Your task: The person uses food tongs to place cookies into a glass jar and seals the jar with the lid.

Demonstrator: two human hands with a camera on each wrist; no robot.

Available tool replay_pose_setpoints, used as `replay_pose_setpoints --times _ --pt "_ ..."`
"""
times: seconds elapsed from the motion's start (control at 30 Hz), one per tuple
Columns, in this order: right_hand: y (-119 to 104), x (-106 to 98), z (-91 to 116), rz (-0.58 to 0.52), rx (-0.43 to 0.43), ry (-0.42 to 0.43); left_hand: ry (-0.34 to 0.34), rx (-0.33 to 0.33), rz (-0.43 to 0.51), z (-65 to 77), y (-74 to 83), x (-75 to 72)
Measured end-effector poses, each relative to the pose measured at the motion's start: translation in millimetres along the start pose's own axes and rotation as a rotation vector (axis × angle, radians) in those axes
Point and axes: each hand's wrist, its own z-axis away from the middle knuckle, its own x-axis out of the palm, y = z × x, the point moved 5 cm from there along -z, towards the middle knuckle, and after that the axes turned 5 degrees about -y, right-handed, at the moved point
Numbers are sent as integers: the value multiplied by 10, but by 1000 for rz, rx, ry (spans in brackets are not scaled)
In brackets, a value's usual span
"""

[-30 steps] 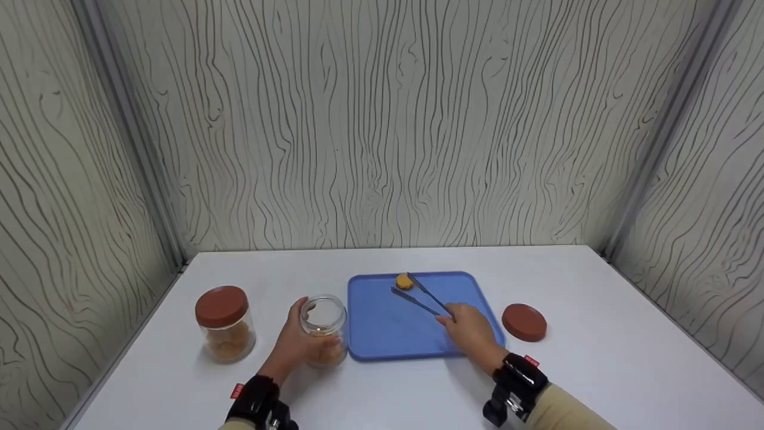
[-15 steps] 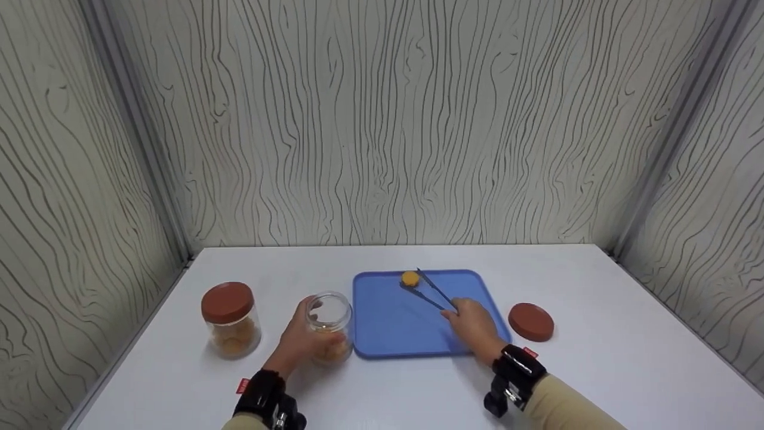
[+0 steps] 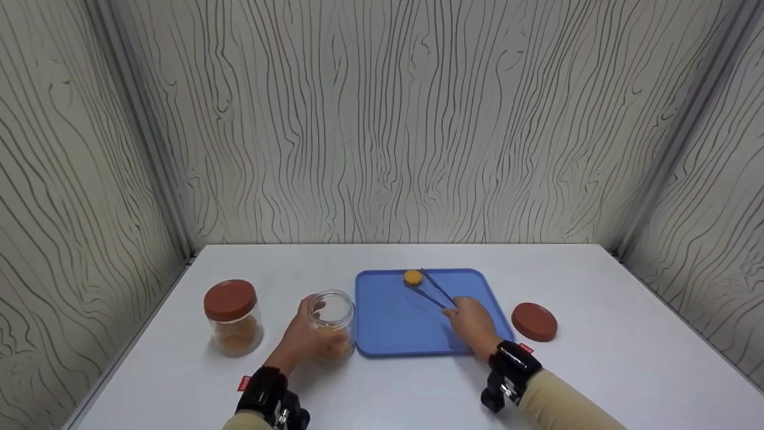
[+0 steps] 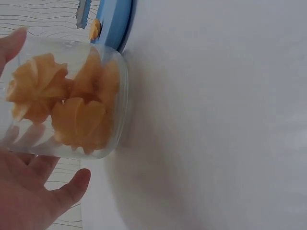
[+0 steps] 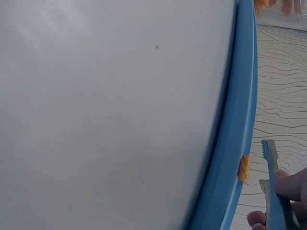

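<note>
My left hand [image 3: 307, 337] grips an open clear jar [image 3: 332, 310] from its left side, beside the tray. Several orange, flower-shaped cookies [image 4: 81, 120] lie inside that jar, plain in the left wrist view. In my right hand [image 3: 471, 325] I hold metal tongs [image 3: 439, 289], their arms spread. One small orange cookie [image 3: 412, 278] rests near the far edge of the blue tray [image 3: 394, 328]. The tong tips lie on either side of this cookie; whether they touch it I cannot tell. Serrated tips of the tongs [image 5: 269, 148] show in the right wrist view.
A second jar [image 3: 236, 334] with cookies and a reddish-brown lid [image 3: 230, 300] stands at the left. Another reddish-brown lid [image 3: 534, 321] lies right of the tray. Patterned walls [image 3: 382, 119] enclose the white table [image 3: 406, 394] at the back and sides.
The tong tips have moved from beside the cookie to either side of it. My left hand keeps its hold on the jar. The whole head view has shifted slightly.
</note>
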Motion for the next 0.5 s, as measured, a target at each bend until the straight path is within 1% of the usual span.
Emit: replay_pose_setpoints --times 0.07,0.2,0.3,0.5 --pt "1 12 -14 5 7 -8 2 1 1 0 -1 -1" --pt "8 37 -50 -20 39 -40 13 6 -8 -1 -10 -6" --pt "16 43 -72 -30 57 -47 20 -1 -7 -1 -18 4" --pt "43 78 -112 -14 81 -62 32 -40 -9 -12 -33 30"
